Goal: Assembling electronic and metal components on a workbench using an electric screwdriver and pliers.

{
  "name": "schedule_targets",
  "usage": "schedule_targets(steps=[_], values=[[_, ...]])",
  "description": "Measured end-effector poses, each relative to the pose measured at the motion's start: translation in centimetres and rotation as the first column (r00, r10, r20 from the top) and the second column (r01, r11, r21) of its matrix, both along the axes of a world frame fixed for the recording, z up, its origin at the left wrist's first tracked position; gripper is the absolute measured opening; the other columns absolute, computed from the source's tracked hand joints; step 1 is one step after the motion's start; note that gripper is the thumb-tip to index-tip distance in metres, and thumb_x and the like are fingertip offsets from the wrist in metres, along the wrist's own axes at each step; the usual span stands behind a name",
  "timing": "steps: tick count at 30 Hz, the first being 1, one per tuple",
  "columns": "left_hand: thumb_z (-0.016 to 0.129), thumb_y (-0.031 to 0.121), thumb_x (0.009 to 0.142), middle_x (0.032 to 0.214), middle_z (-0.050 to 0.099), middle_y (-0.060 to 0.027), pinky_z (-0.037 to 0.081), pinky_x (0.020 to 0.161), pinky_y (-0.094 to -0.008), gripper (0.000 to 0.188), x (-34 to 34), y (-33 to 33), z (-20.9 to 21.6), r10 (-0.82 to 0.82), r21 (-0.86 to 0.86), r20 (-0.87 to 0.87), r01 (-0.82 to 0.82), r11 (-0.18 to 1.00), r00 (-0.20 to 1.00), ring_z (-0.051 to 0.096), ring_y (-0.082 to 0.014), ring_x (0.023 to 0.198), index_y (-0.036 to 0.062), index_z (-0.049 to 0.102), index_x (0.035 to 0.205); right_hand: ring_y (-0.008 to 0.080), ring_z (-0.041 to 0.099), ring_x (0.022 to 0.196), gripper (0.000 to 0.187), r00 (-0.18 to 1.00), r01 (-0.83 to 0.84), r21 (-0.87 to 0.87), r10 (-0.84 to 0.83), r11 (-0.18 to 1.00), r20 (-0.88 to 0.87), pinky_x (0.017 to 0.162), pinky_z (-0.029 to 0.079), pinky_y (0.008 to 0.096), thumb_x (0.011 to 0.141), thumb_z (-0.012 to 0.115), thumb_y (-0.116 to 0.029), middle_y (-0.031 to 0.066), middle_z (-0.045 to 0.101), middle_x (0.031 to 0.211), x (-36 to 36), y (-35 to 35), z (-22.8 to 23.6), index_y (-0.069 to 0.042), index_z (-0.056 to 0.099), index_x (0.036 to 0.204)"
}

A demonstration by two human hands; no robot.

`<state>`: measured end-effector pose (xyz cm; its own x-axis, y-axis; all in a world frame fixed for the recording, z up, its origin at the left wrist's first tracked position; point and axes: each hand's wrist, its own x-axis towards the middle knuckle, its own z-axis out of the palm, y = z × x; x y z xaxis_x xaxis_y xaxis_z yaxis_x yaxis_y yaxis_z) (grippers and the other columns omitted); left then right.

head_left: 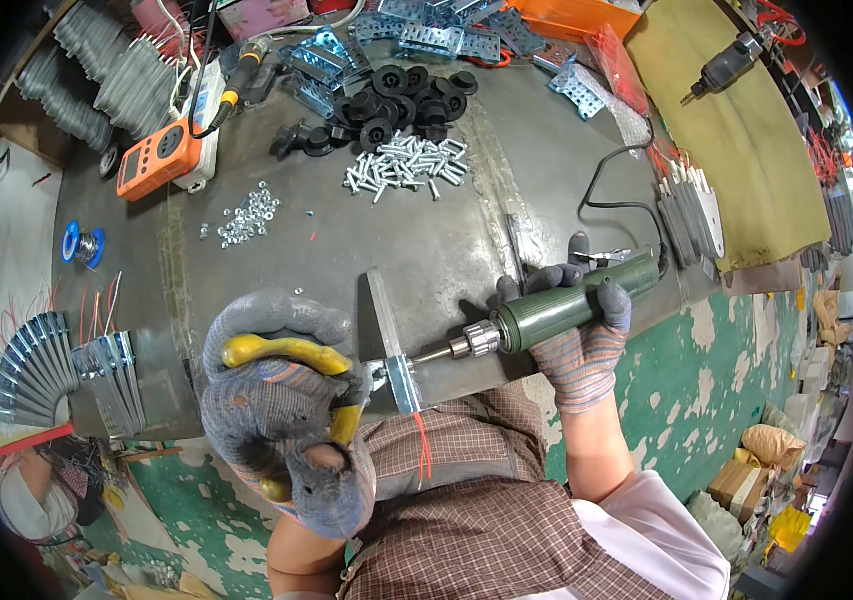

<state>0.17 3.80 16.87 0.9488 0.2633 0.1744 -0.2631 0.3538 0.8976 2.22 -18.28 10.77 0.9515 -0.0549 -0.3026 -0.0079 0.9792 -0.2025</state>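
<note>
Metal bracket, fitted round one end of a grey flat strip, red leads hanging below; just below centre of frame, at near edge of worktop. Left hand, gloved, clenched on yellow-handled pliers; their nose meets the bracket's left side. Right hand, gloved, wrapped round green electric screwdriver, thumb and fingers closed on the barrel; bit points left, its tip at the bracket. Step in hand, by my reading: fastening the bracket, pliers bracing against the driver. Next move seems to call for bit kept in line, pliers firm. Farther out: bolts and black plastic knobs, upper centre; loose nuts, upper left; bracketed strips, lower left.
</note>
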Motion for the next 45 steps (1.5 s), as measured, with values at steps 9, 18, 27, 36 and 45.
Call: schedule_targets(steps=[9,18,27,36,45], values=[[0.080,0.030,0.074,0.125,0.047,-0.0185,0.050,0.095,-0.0415,0.091,0.0,1.0,-0.4,-0.064,-0.055,0.023,0.066,0.996,0.998,0.052,-0.0321,0.114,-0.0037,0.027,0.139,0.0239,0.061,0.090,0.060,1.000,0.007,0.015,-0.007,1.000,0.006,0.103,0.034,0.0579,0.071,0.074,-0.015,0.0047,0.061,0.094,-0.1,0.0,-0.3,-0.011,0.051,0.126],[0.078,0.027,0.075,0.119,0.048,-0.0174,0.046,0.096,-0.0402,0.082,0.2,-0.2,0.0,-0.066,-0.139,-0.012,0.063,0.988,0.998,0.052,-0.0311,0.109,-0.0035,0.032,0.136,0.0242,0.060,0.091,0.055,1.000,0.004,-0.020,-0.004,1.000,-0.002,0.103,0.034,0.0586,0.071,0.073,-0.014,0.0033,0.059,0.089,-0.1,0.1,-0.2,-0.010,0.052,0.121],[0.075,0.034,0.080,0.123,0.049,-0.0137,0.052,0.080,-0.0359,0.043,1.1,-1.0,-0.3,0.118,-0.112,0.040,-0.113,0.987,0.992,0.056,-0.0261,0.096,0.0055,0.055,0.104,0.0187,0.054,0.089,0.040,0.986,0.020,-0.079,-0.006,0.997,0.168,0.108,0.030,0.0564,0.071,0.070,-0.009,-0.0023,0.051,0.083,-0.2,0.3,0.1,-0.014,0.050,0.105],[0.073,0.031,0.081,0.116,0.053,-0.0185,0.052,0.077,-0.0355,0.041,1.6,-1.6,-0.8,0.167,-0.116,0.108,-0.155,0.981,0.980,0.057,-0.0261,0.094,0.0053,0.051,0.103,0.0161,0.050,0.082,0.042,0.976,0.050,-0.103,-0.027,0.993,0.215,0.102,0.035,0.0506,0.070,0.070,-0.008,-0.0038,0.049,0.081,-0.1,0.6,0.5,-0.013,0.050,0.107],[0.075,0.027,0.078,0.120,0.048,-0.0168,0.049,0.085,-0.0410,0.054,1.0,0.2,-1.2,-0.161,0.207,0.367,0.088,0.974,0.916,0.051,-0.0288,0.105,0.0057,0.048,0.120,0.0199,0.055,0.086,0.059,0.993,0.019,0.021,-0.022,1.000,0.119,0.102,0.037,0.0514,0.072,0.072,-0.011,-0.0001,0.055,0.083,0.3,-0.4,-1.3,-0.012,0.051,0.127]])
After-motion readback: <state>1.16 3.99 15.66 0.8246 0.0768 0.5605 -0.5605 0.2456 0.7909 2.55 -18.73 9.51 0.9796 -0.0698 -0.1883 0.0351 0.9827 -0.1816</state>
